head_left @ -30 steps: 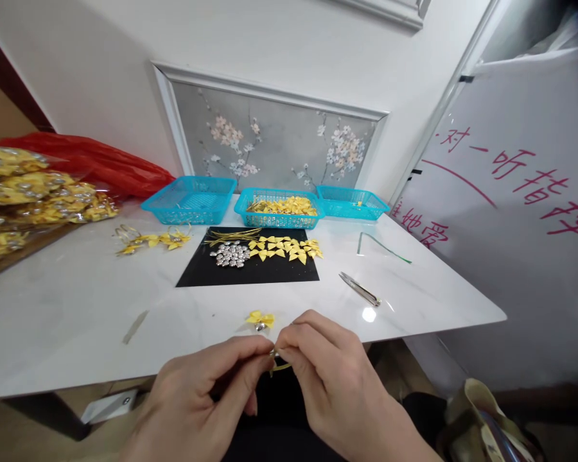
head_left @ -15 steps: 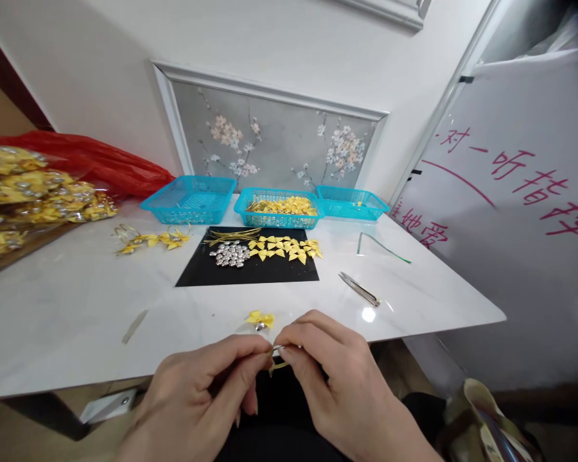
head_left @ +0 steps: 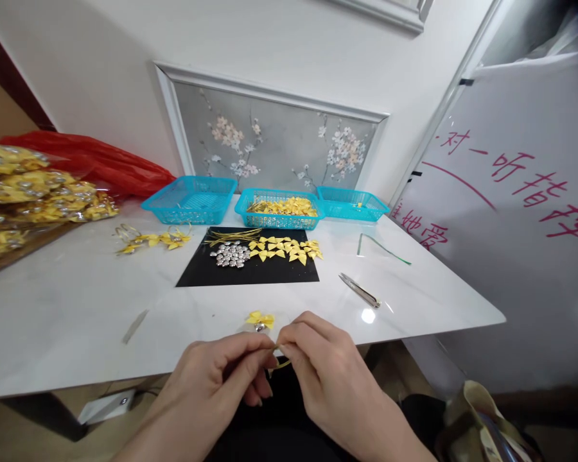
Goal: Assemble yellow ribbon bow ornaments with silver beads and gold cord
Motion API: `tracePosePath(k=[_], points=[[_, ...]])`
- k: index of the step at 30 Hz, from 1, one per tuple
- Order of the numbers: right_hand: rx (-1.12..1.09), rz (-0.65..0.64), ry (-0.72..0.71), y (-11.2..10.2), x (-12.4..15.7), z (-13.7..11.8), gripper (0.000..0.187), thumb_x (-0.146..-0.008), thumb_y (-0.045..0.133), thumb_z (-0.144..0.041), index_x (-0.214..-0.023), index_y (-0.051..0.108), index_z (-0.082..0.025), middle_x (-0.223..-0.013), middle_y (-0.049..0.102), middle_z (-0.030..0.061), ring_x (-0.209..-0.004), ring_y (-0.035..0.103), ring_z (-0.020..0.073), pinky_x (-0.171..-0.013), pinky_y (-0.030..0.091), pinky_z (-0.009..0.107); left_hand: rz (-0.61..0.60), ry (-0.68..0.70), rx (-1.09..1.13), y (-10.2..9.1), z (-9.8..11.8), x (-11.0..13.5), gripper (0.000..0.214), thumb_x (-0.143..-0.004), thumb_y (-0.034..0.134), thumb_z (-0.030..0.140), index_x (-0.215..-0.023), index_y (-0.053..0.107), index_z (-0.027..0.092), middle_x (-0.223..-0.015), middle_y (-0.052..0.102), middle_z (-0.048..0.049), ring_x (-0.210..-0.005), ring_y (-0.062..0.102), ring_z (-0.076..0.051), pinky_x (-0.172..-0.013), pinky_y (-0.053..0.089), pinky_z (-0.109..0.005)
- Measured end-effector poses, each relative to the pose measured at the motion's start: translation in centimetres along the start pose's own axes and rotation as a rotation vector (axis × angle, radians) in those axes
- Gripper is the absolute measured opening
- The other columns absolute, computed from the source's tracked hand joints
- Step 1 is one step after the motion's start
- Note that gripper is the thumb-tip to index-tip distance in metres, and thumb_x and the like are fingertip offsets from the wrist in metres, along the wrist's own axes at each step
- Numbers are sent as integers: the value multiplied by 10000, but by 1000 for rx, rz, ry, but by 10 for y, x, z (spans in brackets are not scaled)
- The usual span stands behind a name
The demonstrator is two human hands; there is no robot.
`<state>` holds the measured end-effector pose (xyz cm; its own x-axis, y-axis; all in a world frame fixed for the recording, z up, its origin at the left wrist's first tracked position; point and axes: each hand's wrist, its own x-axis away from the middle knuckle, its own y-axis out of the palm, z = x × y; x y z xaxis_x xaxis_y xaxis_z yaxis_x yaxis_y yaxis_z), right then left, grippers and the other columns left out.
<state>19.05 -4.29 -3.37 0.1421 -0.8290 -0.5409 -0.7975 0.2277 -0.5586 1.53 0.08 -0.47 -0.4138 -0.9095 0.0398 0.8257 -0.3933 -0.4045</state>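
At the table's front edge, my left hand (head_left: 221, 372) and my right hand (head_left: 325, 366) meet, fingertips almost touching. Both pinch a thin yellow cord (head_left: 283, 366), which loops down below the fingers; the fingertips cover most of it. Just beyond them lies a yellow ribbon bow with a silver bell (head_left: 260, 321) on the white tabletop. Farther back, a black mat (head_left: 250, 276) carries silver bells (head_left: 232, 255), rows of yellow bows (head_left: 289, 249) and a bundle of gold cords (head_left: 231, 237).
Three blue baskets (head_left: 192, 200) line the wall; the middle one holds yellow bows. Thread snips (head_left: 359, 290) and a green strip (head_left: 385, 248) lie right. Finished bow pieces (head_left: 154, 240) lie left, near bagged yellow bows (head_left: 43, 192) and red plastic (head_left: 91, 160).
Both hands stay at the table edge, fingers shifting slightly on the cord. My left hand's lower fingers have moved a little to the right.
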Motion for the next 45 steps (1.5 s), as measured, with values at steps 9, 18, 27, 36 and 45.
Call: tracePosePath(k=[9, 18, 27, 36, 45], points=[[-77, -23, 340, 4, -21, 36, 223, -1027, 545, -114, -973, 755, -168, -944, 755, 52, -852, 700, 181, -767, 527, 270, 85, 0, -65, -36, -33, -14, 198, -812, 765, 463, -777, 865, 296, -855, 864, -21, -837, 775, -246, -742, 586, -249], [195, -155, 499, 35, -43, 34, 126, -967, 666, -140, -907, 775, -158, -957, 752, 99, -827, 714, 254, -742, 485, 337, 85, 6, -119, -48, -45, -30, 332, -803, 722, 583, -768, 875, 290, -1210, 819, -102, -1093, 755, -345, -955, 597, -421], [340, -189, 401, 43, -36, 27, 176, -978, 608, -61, -965, 737, -180, -996, 736, 60, -833, 717, 218, -688, 443, 300, -115, 65, -155, -46, -38, -51, 263, -826, 709, 497, -768, 844, 280, -1042, 871, -84, -1336, 652, -358, -1083, 522, -444], [370, -125, 244, 30, -30, 7, 218, -952, 559, -8, -969, 688, -182, -966, 690, 56, -775, 672, 219, -611, 360, 311, -167, 159, -259, -38, -12, -40, 271, -891, 603, 335, -749, 816, 244, -813, 765, -23, -766, 706, -224, -715, 536, -308], [-207, 84, 61, -9, -18, -26, 173, -1011, 558, -115, -1033, 695, -217, -904, 621, -11, -727, 581, 111, -626, 453, 219, -112, 231, -186, -41, 6, -7, 258, -947, 598, 333, -802, 808, 290, -852, 738, 17, -725, 674, -154, -651, 511, -227]])
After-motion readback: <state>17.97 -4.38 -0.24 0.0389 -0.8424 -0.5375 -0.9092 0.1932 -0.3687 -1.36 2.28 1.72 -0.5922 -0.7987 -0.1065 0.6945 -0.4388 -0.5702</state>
